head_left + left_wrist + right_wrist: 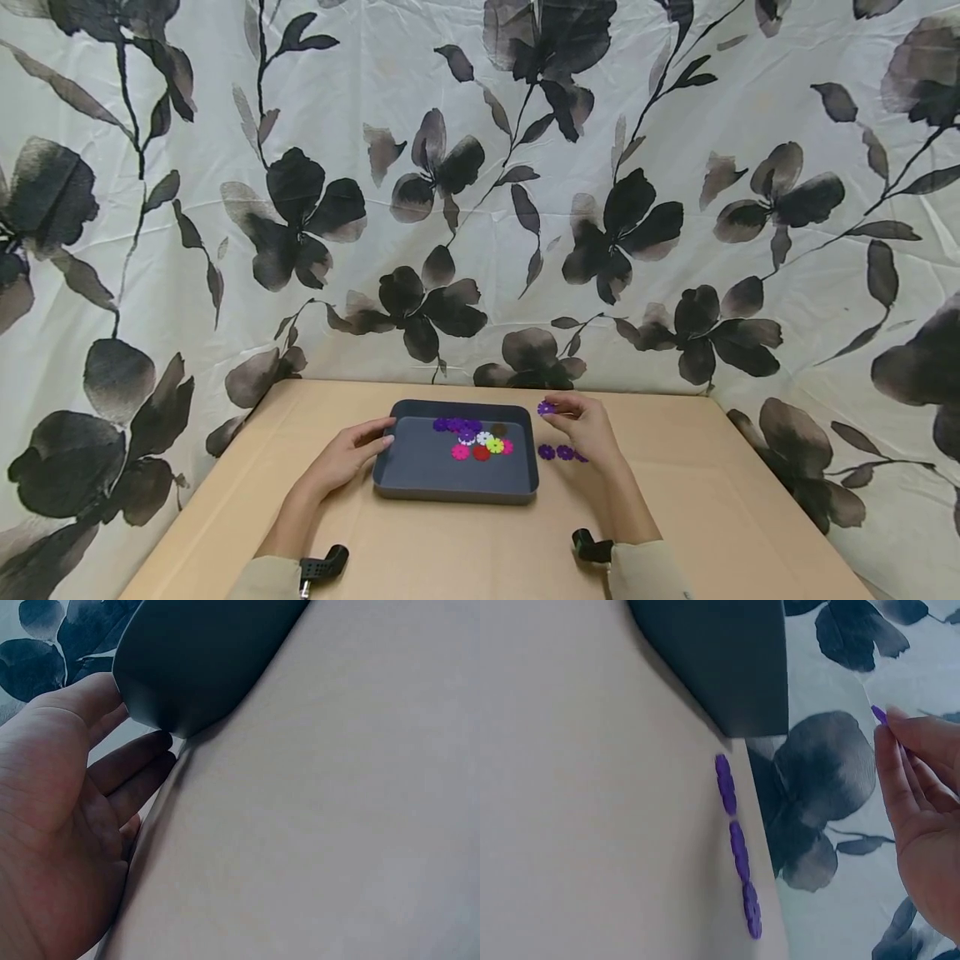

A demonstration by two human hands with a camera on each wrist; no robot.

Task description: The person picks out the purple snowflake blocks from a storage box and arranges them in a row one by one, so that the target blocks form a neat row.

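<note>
My left hand [347, 454] holds the left rim of a dark grey tray [450, 487], with thumb and forefinger at the edge. In the left wrist view, other fingers [142, 769] lie by the tray's lower outer corner. Above the table, beyond the tray's right side, my right hand [588, 429] pinches a purple flower-shaped disc [546, 408] between thumb and fingertips. Below that hand, a row of purple discs [565, 452] lies on the table; three show in the right wrist view, where the held purple disc [880, 715] appears edge-on.
Inside the tray are several purple discs [453, 425], pink ones [460, 452], a red disc [482, 453], a yellow disc [494, 446], a white disc [483, 437] and a brown disc [498, 430]. A floral cloth [525, 250] hangs behind the tan table [720, 500].
</note>
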